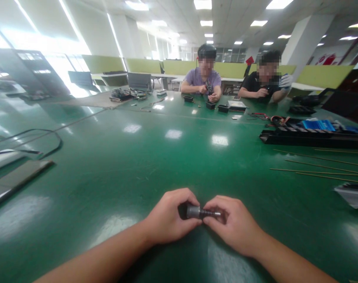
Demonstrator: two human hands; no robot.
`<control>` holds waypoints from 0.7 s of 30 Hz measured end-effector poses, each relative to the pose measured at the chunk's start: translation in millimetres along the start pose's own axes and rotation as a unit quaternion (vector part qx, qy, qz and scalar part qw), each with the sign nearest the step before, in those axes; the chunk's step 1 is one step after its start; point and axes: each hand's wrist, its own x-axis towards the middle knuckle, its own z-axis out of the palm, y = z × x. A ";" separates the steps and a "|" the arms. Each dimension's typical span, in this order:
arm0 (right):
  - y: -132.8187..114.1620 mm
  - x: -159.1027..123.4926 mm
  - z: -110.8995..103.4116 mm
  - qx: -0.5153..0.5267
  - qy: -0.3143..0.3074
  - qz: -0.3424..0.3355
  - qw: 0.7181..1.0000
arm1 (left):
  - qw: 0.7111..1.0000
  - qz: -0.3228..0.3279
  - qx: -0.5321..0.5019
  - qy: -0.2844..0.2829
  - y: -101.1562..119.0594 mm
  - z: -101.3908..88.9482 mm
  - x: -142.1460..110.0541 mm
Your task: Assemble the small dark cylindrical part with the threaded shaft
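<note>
Low in the middle of the head view, a small grey metal cylinder with a thin, stepped shaft (193,212) lies level between my hands, its shaft pointing right. My left hand (171,216) is closed around the cylinder end, thumb below and fingers above. At the shaft side, the thumb and fingers of my right hand (236,224) pinch the part near its middle, and the bright shaft tip shows inside the curl of that hand. Both hands' fingertips nearly meet. The exact kind of part is too small to tell.
The green table (122,169) reflects ceiling lights. Thin brass-coloured rods (314,172) and a long black tray (311,137) lie right. Flat panels (16,181) lie left. Across the table, two people work near small black boxes (210,105).
</note>
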 end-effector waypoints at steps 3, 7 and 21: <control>0.3 0.8 -0.1 0.000 0.001 -0.007 1.000 | 1.000 0.004 0.003 0.004 -1.1 0.2 -0.3; 0.1 0.6 -0.2 0.001 0.002 -0.005 1.000 | 1.000 0.007 0.004 0.002 -2.9 0.1 -0.8; -1.0 -0.1 -0.3 0.003 0.006 0.005 1.000 | 1.000 0.008 -0.001 0.008 -3.8 -0.2 -0.3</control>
